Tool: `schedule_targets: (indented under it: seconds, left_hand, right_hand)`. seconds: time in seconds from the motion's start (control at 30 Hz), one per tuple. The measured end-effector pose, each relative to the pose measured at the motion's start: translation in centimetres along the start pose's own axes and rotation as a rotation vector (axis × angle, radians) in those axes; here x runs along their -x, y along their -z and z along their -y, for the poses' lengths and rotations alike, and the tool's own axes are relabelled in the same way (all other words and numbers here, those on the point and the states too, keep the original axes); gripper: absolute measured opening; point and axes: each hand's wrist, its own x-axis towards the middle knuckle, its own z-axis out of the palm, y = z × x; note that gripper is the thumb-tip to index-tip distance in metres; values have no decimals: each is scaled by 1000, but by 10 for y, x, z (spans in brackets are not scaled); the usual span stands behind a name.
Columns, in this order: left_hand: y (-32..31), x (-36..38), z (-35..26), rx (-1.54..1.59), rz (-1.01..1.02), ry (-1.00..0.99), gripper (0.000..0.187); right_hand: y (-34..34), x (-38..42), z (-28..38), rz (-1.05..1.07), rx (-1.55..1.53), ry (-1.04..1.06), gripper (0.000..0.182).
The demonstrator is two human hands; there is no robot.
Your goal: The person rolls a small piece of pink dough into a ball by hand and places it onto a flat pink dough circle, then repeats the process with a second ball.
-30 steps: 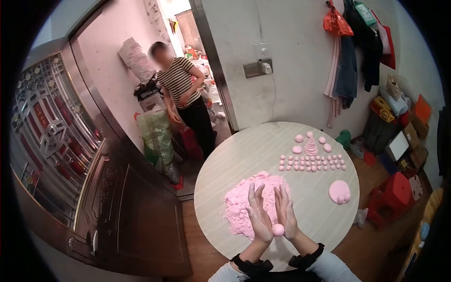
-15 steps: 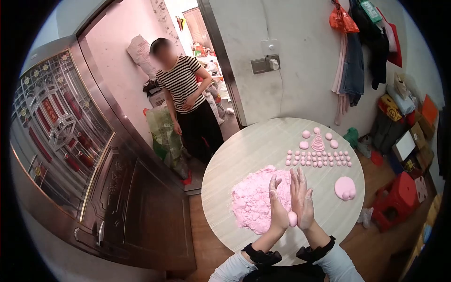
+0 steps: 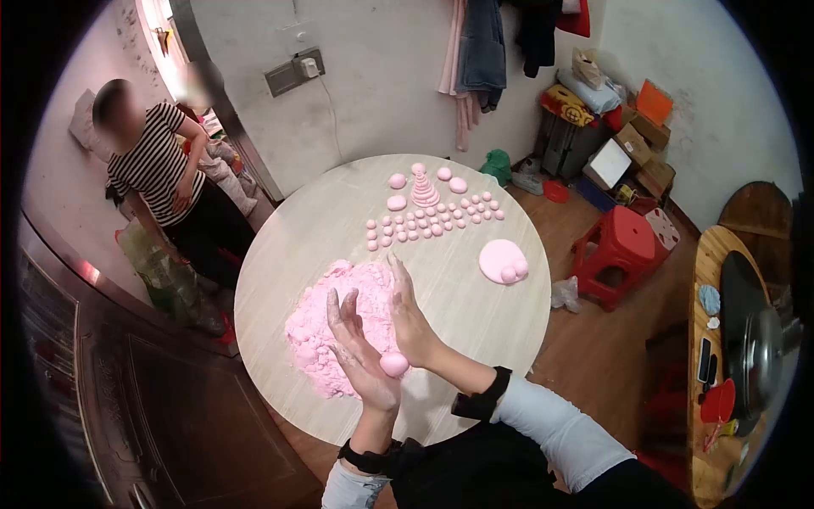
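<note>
Between the heels of my two palms sits a smooth pink dough ball [image 3: 394, 365]. My left hand [image 3: 363, 360] has its fingers stretched upward, with pale residue on them, and its palm touches the ball. From the other side my right hand [image 3: 412, 322] presses in with straight fingers, its heel by the ball. Behind both hands lies a crumbly heap of pink dough [image 3: 318, 318], partly covered by them. Farther back stand a tiered pink dough cone [image 3: 424, 191] and rows of small pink balls [image 3: 412, 225]. To the right, a flat pink dough disc [image 3: 500, 256] carries small lumps.
The round table [image 3: 280, 220] holds all the dough. Beyond its left side stands a person in a striped shirt [image 3: 157, 144]. A red stool [image 3: 615, 250] is on the right, near a wooden table [image 3: 704, 280] with a lidded pan [image 3: 759, 352]. A dark door [image 3: 161, 407] is at lower left.
My view has swung to the right, so the table appears farther left. My hands have shifted against each other, with the dough ball still between the palms.
</note>
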Motion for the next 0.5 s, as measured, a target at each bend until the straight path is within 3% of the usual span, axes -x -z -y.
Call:
schedule_targets:
  seconds: [0.1,0.17,0.2,0.37,0.5]
  left_hand:
    - [9,-11,18,-194,-126,19,57]
    - [14,-12,24,-264,-185,47,57]
    - [14,-11,24,-296,-179,8,59]
    - [17,-24,15,-426,-270,-269,65]
    - [21,-33,6,-592,-284,-311,66]
  right_hand:
    - [-13,13,10,77,-123,76,66]
    - [-20,2,8,24,-358,-6,66]
    - [-17,-9,27,55,-515,-75,73]
    - [-18,-10,30,130,-660,-148,72]
    - [-14,-5,36,165,-780,-224,70]
